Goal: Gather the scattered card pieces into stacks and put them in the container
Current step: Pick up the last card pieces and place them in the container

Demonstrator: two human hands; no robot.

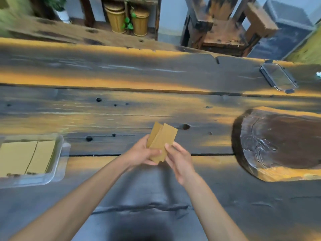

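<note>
A small stack of tan card pieces (162, 140) is held above the wooden table (121, 108), fanned slightly at the top. My left hand (140, 153) grips the stack from the left, thumb across its lower face. My right hand (178, 159) pinches its right edge with thumb and fingers. A clear plastic container (59, 164) sits at the left edge of the table. Inside it lie two flat stacks of tan cards (26, 159), side by side.
A clear container lid (278, 77) lies at the far right of the table. A dark round wooden slab (281, 143) rests at the right. Beyond the far edge stand a wooden chair (224, 30) and yellow bins (128, 20).
</note>
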